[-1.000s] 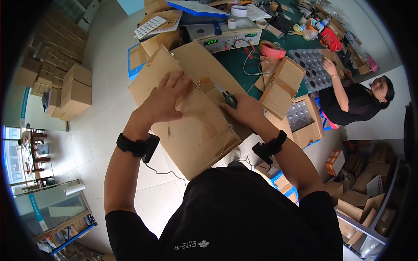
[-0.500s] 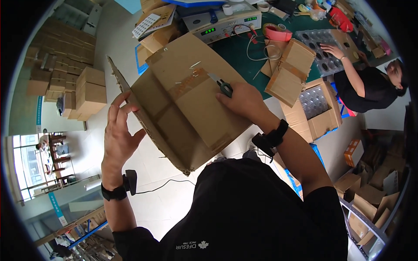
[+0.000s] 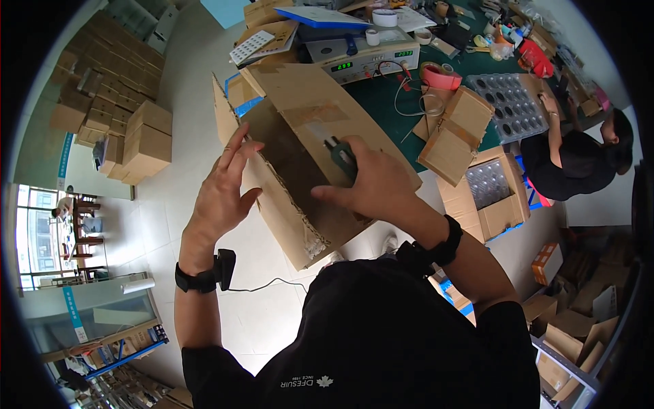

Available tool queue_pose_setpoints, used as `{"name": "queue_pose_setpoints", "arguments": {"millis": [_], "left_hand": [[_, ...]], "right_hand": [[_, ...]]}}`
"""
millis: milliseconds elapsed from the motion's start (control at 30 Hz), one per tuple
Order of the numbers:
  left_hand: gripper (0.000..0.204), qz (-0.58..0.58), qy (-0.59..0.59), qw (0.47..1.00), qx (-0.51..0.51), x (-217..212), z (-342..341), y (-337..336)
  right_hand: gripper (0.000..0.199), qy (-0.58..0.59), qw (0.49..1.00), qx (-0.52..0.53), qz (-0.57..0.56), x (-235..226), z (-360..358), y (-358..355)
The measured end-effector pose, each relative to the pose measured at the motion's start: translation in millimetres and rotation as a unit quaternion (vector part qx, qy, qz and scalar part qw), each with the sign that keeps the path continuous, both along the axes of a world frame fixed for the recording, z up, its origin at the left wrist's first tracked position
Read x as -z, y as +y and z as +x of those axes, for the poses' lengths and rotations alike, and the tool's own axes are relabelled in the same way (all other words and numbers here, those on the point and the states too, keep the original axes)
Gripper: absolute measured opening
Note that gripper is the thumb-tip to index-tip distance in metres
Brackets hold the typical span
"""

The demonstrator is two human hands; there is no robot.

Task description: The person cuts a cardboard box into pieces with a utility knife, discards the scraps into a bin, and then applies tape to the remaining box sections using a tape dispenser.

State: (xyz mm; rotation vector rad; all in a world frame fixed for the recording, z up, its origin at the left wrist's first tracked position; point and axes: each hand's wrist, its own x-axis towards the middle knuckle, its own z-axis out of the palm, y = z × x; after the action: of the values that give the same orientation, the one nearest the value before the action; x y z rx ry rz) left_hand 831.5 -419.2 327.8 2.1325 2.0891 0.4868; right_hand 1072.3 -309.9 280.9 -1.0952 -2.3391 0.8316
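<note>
While left hand steadies cardboard box, right hand clasping dark tool

Brown cardboard box — dark grey tool; green table mat; pink tape roll.

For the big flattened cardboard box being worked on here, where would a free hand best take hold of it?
Grip the cardboard box by its raised left edge, coming from the left, where the left hand already rests. The box tilts up on that side, and the right hand presses a dark tool on the top face.
</note>
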Motion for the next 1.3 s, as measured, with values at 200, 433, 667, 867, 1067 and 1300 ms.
{"name": "queue_pose_setpoints", "arguments": {"millis": [200,433,667,867,1067,1300], "left_hand": [[0.089,-0.062,-0.065,0.994,0.059,46,20,6],[0.082,-0.088,0.089,0.989,0.084,122,33,-3],[0.083,-0.063,0.094,0.990,0.082,124,31,-6],[0.082,-0.049,0.088,0.992,0.078,125,32,-9],[0.080,-0.064,0.053,0.994,0.064,121,33,-5],[0.077,-0.011,0.027,0.999,0.043,142,38,-9]], "right_hand": [[0.069,-0.033,0.999,-0.010,-0.037,-22,5,12],[0.064,0.014,0.987,-0.060,-0.148,-16,16,33],[0.062,0.066,0.981,-0.080,-0.163,-15,6,27],[0.055,-0.119,0.990,-0.054,-0.058,-38,-5,25],[0.043,-0.134,0.989,-0.044,0.052,-54,-1,33],[0.044,-0.177,0.977,-0.084,0.088,-48,-13,26]]}}
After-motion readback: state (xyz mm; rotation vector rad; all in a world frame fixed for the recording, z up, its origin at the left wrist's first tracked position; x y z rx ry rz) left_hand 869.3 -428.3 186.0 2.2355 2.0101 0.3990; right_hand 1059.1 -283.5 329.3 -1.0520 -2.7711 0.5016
